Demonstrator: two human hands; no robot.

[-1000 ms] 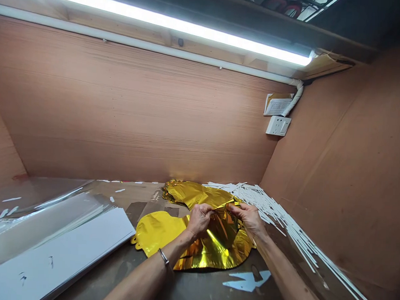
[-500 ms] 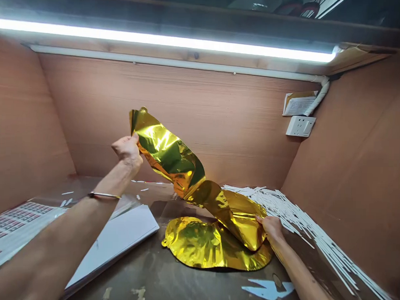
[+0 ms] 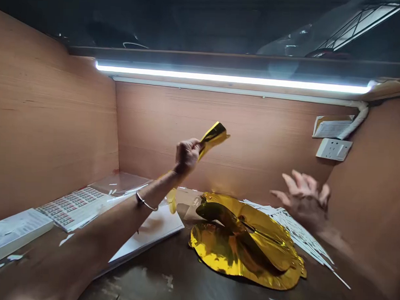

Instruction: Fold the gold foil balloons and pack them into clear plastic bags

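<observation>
My left hand (image 3: 187,156) is closed round a bunched piece of gold foil (image 3: 215,135), raised in front of the back wall. Some gold foil also shows below and behind my left wrist. My right hand (image 3: 305,195) is in the air at the right, blurred, with its fingers spread and nothing in them. Between and below the hands, shiny gold foil sheets (image 3: 216,251) with rounded edges lie overlapping on the dark table, one part curled up.
White paper stack (image 3: 162,229) lies left of the foil. Farther left are printed label sheets (image 3: 74,204) and a white box (image 3: 18,233). Thin white sticks (image 3: 310,241) lie at the right. A wall socket (image 3: 334,149) and lit tube (image 3: 235,79) are above.
My right hand has let go of the foil and lifted, fingers spread. The foil in my left hand is now bunched and apart from the foil on the table. The view has shifted.
</observation>
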